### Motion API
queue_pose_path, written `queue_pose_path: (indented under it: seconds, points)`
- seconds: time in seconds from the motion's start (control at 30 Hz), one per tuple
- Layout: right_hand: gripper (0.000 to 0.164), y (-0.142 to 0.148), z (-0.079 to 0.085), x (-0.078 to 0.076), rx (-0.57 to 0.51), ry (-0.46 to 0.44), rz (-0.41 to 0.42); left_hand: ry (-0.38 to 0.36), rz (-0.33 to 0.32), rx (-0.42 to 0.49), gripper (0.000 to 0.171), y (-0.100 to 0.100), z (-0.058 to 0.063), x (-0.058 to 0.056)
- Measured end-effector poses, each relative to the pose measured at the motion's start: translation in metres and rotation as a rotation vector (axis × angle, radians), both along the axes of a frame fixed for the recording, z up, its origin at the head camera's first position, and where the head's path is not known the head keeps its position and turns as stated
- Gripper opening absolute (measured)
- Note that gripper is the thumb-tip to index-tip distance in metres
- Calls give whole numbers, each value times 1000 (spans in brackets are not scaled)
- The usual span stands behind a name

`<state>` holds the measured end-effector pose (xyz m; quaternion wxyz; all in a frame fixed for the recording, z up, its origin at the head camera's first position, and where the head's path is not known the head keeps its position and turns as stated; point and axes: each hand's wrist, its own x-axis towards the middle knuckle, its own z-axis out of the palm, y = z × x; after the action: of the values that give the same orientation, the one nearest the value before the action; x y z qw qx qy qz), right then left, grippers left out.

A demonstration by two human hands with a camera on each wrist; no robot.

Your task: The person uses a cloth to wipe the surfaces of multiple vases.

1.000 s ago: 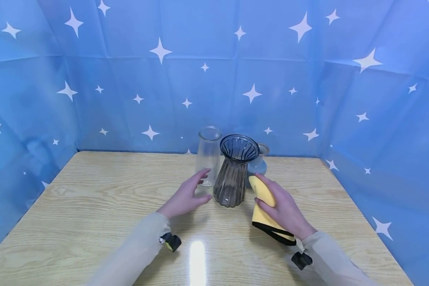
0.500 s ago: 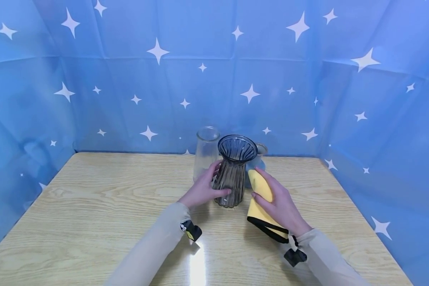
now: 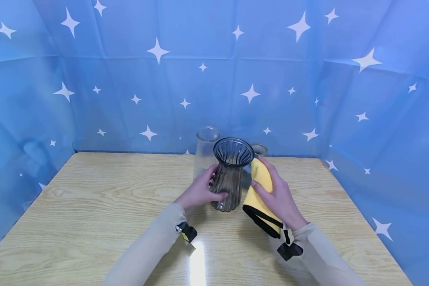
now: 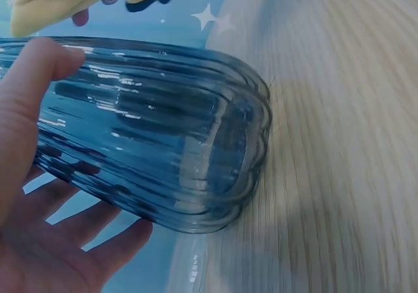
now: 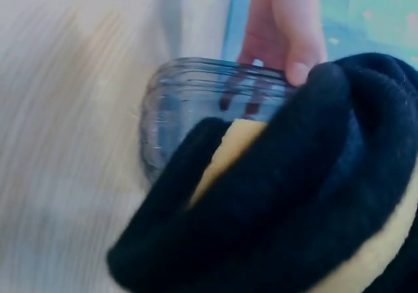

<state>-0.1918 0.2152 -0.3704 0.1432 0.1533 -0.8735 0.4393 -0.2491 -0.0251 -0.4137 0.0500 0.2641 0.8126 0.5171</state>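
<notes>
A ribbed, dark grey-blue glass vase (image 3: 227, 184) with a flared rim stands upright in the head view. My left hand (image 3: 201, 191) grips its body from the left, thumb across the near side and fingers round the far side. The left wrist view shows the vase's scalloped base (image 4: 245, 156) close to the tabletop. In my right hand (image 3: 279, 194) is a folded yellow cloth (image 3: 260, 186) with black edging, pinched between thumb and fingers. The cloth's upper end lies right at the vase's flared rim, on its right side. Black edging (image 5: 261, 195) fills much of the right wrist view.
Behind the vase on the left stands a clear glass vase (image 3: 204, 153). A smaller bluish vase (image 3: 260, 149) is behind on the right, mostly hidden by the cloth and hand. The wooden table (image 3: 111, 190) ends at a blue star-patterned curtain (image 3: 200, 87).
My left hand has moved right and taken hold of the dark vase, which has shifted slightly left and nearer. My right hand has brought the cloth up and left to the vase's rim.
</notes>
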Motion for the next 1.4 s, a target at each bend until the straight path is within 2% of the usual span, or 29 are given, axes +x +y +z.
queue_pose_path:
  seconds: [0.1,0.27,0.47,0.63,0.73,0.93,1.07,1.17,1.4]
  points:
    - [69,-8,11,2,-44,-26,12,-3,-4,-21,95,-8,2,5]
    - [68,-21,17,1,-121,-41,82,14,-20,-16,91,-22,5,13]
    - [68,-39,15,-3,-105,-17,115,79,-39,-35,94,-38,9,18]
    - [67,-53,12,-7,-125,0,190,101,-45,-40,97,-51,11,18]
    - [67,-60,8,-8,-110,16,224,121,-43,-51,97,-56,11,18]
    - [65,-70,-3,-11,-5,74,254,161,-49,-62,99,-62,10,17]
    - [55,-72,-8,-8,15,76,273,169,-48,-71,103,-62,9,16]
    - [51,-73,-10,-6,10,77,270,166,-38,-81,105,-62,8,17]
    - [56,-77,-15,-6,67,99,225,162,-26,-89,102,-62,10,18]
